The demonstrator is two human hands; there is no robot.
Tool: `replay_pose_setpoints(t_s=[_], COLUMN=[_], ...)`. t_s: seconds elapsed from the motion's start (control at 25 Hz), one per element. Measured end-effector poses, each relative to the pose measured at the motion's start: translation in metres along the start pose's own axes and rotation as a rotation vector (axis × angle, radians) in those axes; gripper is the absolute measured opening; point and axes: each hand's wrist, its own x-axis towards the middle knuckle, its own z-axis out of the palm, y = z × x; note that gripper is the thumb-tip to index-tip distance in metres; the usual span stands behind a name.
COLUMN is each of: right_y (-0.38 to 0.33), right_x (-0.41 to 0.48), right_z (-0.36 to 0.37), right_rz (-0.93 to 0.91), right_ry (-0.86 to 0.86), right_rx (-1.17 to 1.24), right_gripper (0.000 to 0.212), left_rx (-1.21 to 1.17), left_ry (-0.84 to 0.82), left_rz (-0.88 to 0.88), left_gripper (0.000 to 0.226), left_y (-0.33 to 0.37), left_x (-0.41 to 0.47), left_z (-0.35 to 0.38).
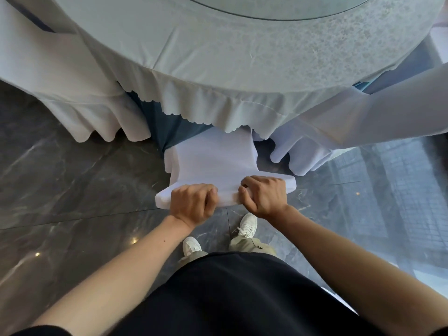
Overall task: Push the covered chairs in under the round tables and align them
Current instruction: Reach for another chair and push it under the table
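Chair (pixel 213 161): white fabric cover, seen from above at the centre of the view. Its seat lies under the scalloped hem of the tablecloth (pixel 218 69); the top of its back stands clear of the table edge, towards 6 o'clock.

Left hand (pixel 192 204): fingers curled closed over the top edge of the chair back, left of centre, knuckles up.

Right hand (pixel 264 196): likewise curled closed over the same top edge, just beside the left hand at 3 o'clock of it; thumbs nearly meet.

Table (pixel 363 52): round, filling the 12 o'clock part of the view, under a pale cloth. A glass disc (pixel 266 8) lies on top. A dark blue underskirt (pixel 169 132) shows below the hem at 11 o'clock of the chair.

Left chair (pixel 60 93): white cover, at 10 o'clock, touching the table's hem.

Right chair (pixel 351 122): white cover, at 2 o'clock, back leaning away from the table.

Floor (pixel 60 178): dark grey marbled tiles, glossy.

Shoes (pixel 247 225): white, one pair, at 6 o'clock of the chair, below khaki trousers (pixel 252 244) and a black shirt (pixel 230 299).
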Motion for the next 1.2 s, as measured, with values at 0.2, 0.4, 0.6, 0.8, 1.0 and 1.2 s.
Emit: replay_pose_setpoints(t_s=[0.2,0.4,0.6,0.8,1.0,1.2], right_y=[0.009,0.021,0.032,0.029,0.017,0.005], right_x=[0.046,0.091,0.11,0.109,0.104,0.084], right_z=[0.007,0.01,0.013,0.009,-0.002,-0.014], right_rz=[0.01,0.024,0.03,0.069,0.135,0.121], right_ry=[0.05,0.068,0.063,0.01,-0.048,-0.119], right_rx=[-0.009,-0.031,-0.028,-0.027,0.027,0.08], right_gripper=[0.046,0.046,0.047,0.05,0.047,0.043], left_rx=[0.031,0.088,0.127,0.115,0.086,-0.007], left_ry=[0.04,-0.01,-0.035,-0.097,-0.149,-0.278], left_rz=[-0.029,-0.085,-0.186,-0.216,-0.188,-0.145], left_gripper=[0.047,0.054,0.056,0.049,0.043,0.056], left_y=[-0.021,-0.04,-0.036,-0.027,-0.02,-0.019], left_x=[0.048,0.094,0.112,0.109,0.108,0.1], left_z=[0.003,0.011,0.015,0.013,0.0,-0.018])
